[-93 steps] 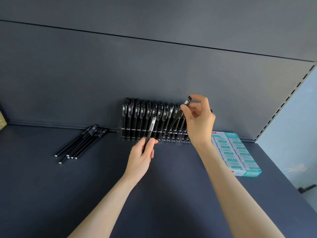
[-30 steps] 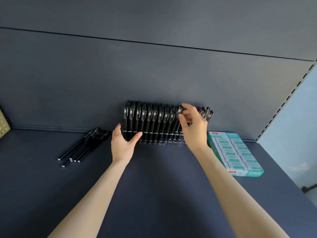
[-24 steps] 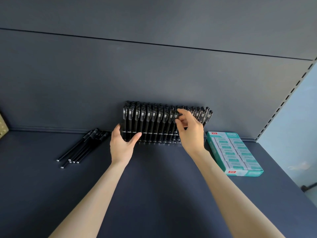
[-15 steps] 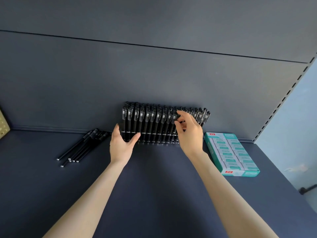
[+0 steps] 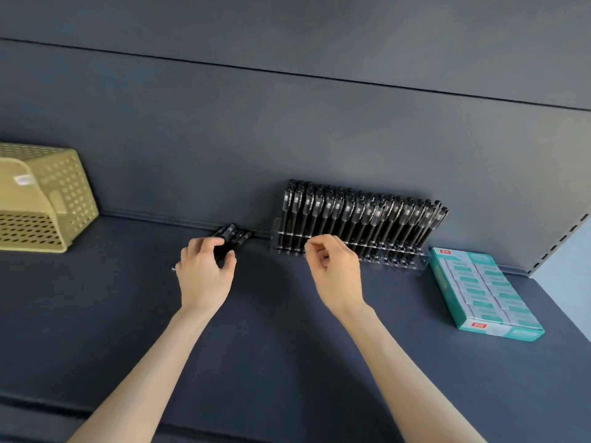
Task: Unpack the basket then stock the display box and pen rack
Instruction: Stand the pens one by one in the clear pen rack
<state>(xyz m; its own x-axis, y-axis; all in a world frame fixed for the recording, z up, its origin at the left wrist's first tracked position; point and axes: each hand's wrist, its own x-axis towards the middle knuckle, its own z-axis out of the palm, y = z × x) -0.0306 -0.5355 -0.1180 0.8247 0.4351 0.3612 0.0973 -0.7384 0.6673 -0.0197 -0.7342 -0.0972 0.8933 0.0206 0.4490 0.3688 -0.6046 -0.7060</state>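
A clear pen rack (image 5: 415, 266) stands against the back wall, filled with several upright black pens (image 5: 358, 215). A bundle of loose black pens (image 5: 235, 236) lies on the shelf left of it. My left hand (image 5: 204, 276) rests on this bundle, fingers and thumb curled around the pens. My right hand (image 5: 337, 273) hovers in front of the rack's left half, fingers loosely pinched with nothing in them. A teal display box (image 5: 483, 292) packed with small white-and-teal boxes lies flat to the right of the rack.
An olive perforated plastic basket (image 5: 64, 193) lies on its side at the far left of the dark shelf (image 5: 271, 346), its opening facing left. The shelf's slotted upright (image 5: 563, 238) bounds the right side.
My left hand left the rack's left end and moved left onto the loose pens. My right hand came off the racked pens and drew back. The view swung left, revealing the basket.
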